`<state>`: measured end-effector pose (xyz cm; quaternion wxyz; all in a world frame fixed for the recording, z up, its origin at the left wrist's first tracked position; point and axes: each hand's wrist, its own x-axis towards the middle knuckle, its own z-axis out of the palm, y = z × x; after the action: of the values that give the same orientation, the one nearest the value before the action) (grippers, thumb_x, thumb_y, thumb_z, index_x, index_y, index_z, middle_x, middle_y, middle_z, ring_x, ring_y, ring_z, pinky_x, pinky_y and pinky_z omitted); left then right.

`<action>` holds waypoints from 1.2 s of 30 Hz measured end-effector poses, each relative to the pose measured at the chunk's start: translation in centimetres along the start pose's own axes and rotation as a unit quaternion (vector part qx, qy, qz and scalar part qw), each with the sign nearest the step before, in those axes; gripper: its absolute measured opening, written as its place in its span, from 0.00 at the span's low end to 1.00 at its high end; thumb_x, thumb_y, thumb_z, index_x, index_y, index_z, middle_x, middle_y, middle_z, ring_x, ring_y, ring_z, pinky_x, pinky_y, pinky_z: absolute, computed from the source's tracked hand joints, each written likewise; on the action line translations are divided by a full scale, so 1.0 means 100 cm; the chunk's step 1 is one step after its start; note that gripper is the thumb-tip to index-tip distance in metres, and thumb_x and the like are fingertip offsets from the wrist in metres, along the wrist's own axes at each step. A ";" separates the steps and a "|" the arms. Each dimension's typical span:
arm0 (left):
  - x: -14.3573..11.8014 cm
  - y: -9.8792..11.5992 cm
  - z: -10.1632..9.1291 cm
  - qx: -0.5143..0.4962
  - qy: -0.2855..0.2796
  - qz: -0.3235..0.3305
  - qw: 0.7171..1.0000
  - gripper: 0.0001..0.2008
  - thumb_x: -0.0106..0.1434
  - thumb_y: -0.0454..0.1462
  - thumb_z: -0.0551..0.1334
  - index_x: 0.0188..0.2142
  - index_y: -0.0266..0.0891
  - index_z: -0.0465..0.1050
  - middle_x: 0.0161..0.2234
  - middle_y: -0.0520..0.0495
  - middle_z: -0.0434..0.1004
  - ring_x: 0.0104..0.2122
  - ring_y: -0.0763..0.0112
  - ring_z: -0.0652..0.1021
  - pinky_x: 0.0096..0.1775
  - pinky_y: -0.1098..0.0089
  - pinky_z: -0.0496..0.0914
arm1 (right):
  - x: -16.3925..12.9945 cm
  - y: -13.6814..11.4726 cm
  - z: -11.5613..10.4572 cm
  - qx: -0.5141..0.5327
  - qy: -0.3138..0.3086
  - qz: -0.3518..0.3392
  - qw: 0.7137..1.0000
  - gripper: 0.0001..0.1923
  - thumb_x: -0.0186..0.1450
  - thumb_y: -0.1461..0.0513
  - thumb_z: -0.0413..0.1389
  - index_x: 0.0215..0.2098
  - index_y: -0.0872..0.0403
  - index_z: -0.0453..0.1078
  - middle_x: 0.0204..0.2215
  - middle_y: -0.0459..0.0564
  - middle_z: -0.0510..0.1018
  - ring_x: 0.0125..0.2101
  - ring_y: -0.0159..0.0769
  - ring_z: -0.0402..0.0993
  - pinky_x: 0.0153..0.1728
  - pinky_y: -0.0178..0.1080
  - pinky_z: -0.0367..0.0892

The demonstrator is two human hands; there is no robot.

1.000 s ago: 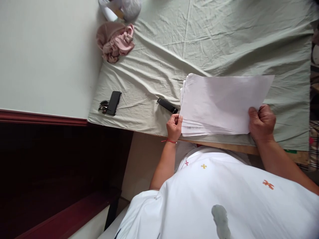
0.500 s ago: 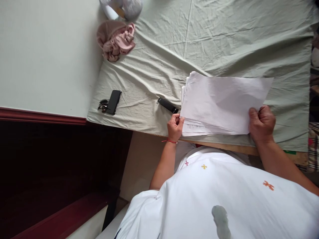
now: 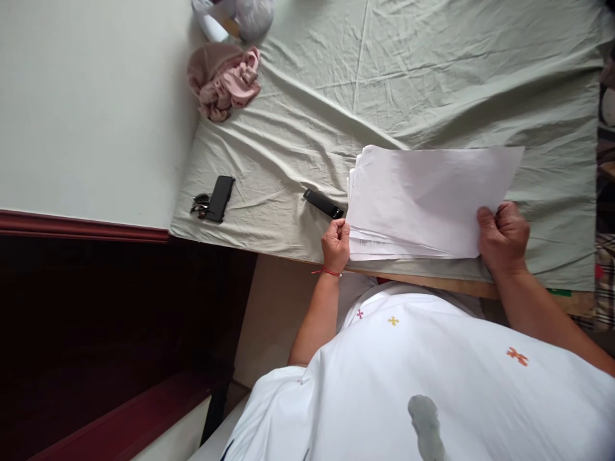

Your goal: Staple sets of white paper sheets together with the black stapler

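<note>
1. Head view: left hand [image 3: 335, 244] pinches the left edge of the paper stack [image 3: 423, 198], thumb on top, fingers curled under. Red cord [image 3: 327, 272] on that wrist.
2. Right hand [image 3: 505, 237] grips the right end near its lower corner, thumb over the top sheet.
3. Change vs half a second ago: small. Stack's far-left corner sits slightly closer to the person; left thumb reaches less far over the sheet. Right grip looks the same.
4. Upshot: minor adjustment, no release. Sheets remain fanned on the left and near sides, so edges aren't flush. Printed strip shows on a lower sheet, illegible.
5. Stack is over the table's near edge; can't tell if it touches the green cloth [image 3: 432, 77].
6. Black stapler-like object [image 3: 323, 203] lies just beyond the left hand, untouched.
7. Farther left: black phone-like slab [image 3: 220, 198]; pink fabric [image 3: 223, 80] beyond it.
</note>
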<state>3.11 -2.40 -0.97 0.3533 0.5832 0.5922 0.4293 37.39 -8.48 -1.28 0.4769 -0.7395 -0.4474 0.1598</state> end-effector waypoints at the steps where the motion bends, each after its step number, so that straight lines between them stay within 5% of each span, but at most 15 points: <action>1: 0.000 0.000 0.000 -0.006 -0.003 0.000 1.000 0.22 0.68 0.56 0.62 0.41 0.39 0.76 0.27 0.52 0.73 0.28 0.73 0.71 0.34 0.72 0.66 | 0.000 -0.001 0.000 0.004 -0.003 0.002 1.000 0.19 0.64 0.47 0.59 0.29 0.50 0.62 0.23 0.40 0.65 0.26 0.30 0.59 0.32 0.38 0.57; 10: 0.008 -0.002 -0.003 -0.084 -0.065 -0.022 0.994 0.28 0.68 0.59 0.60 0.50 0.38 0.78 0.38 0.45 0.83 0.39 0.65 0.80 0.44 0.68 0.72 | -0.001 -0.021 -0.003 0.203 -0.040 0.066 0.976 0.26 0.54 0.42 0.69 0.29 0.51 0.67 0.25 0.42 0.71 0.26 0.30 0.63 0.29 0.36 0.64; 14: 0.012 -0.002 -0.002 -0.150 -0.119 -0.061 0.980 0.26 0.60 0.54 0.70 0.48 0.38 0.77 0.33 0.47 0.83 0.33 0.68 0.80 0.40 0.69 0.74 | 0.000 -0.023 -0.013 0.279 -0.058 0.079 0.955 0.25 0.50 0.43 0.73 0.32 0.51 0.72 0.29 0.43 0.76 0.31 0.31 0.69 0.37 0.38 0.70; 18: 0.016 0.006 0.000 -0.219 -0.104 -0.049 0.969 0.26 0.55 0.53 0.75 0.46 0.41 0.76 0.38 0.46 0.84 0.40 0.65 0.82 0.46 0.65 0.76 | 0.003 -0.026 -0.026 0.314 -0.098 0.075 0.941 0.23 0.49 0.49 0.75 0.34 0.50 0.74 0.32 0.43 0.80 0.35 0.32 0.74 0.46 0.41 0.73; 22: 0.023 0.022 0.000 -0.219 -0.081 -0.015 0.972 0.27 0.52 0.58 0.75 0.41 0.42 0.75 0.38 0.47 0.83 0.42 0.63 0.82 0.48 0.62 0.76 | 0.005 -0.032 -0.030 0.293 -0.143 0.069 0.943 0.23 0.47 0.56 0.77 0.38 0.51 0.79 0.43 0.48 0.83 0.42 0.36 0.78 0.52 0.45 0.75; 27: 0.030 0.040 -0.012 -0.198 -0.083 0.051 0.975 0.27 0.54 0.58 0.74 0.43 0.42 0.76 0.41 0.44 0.83 0.49 0.59 0.82 0.52 0.60 0.77 | 0.012 -0.041 -0.033 0.293 -0.091 0.037 0.951 0.26 0.43 0.59 0.78 0.40 0.50 0.81 0.43 0.46 0.84 0.45 0.37 0.79 0.55 0.46 0.75; 33: 0.026 0.021 -0.019 -0.122 -0.159 0.007 0.980 0.26 0.50 0.53 0.77 0.39 0.36 0.80 0.37 0.42 0.85 0.39 0.61 0.82 0.48 0.60 0.78 | 0.025 -0.043 -0.038 0.166 -0.241 0.046 0.955 0.26 0.42 0.52 0.78 0.35 0.53 0.81 0.36 0.49 0.85 0.36 0.39 0.79 0.44 0.44 0.79; 36: 0.021 0.011 -0.017 -0.126 -0.164 -0.024 0.978 0.27 0.48 0.52 0.77 0.41 0.36 0.80 0.39 0.42 0.85 0.40 0.61 0.82 0.48 0.59 0.78 | 0.025 -0.043 -0.036 0.144 -0.244 0.063 0.957 0.29 0.44 0.49 0.77 0.40 0.52 0.81 0.42 0.51 0.85 0.41 0.40 0.79 0.48 0.43 0.78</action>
<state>1.81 -0.59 0.86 0.5260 0.5825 0.4812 0.3904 38.95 -7.81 4.61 0.4435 -0.6282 -0.4749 0.4279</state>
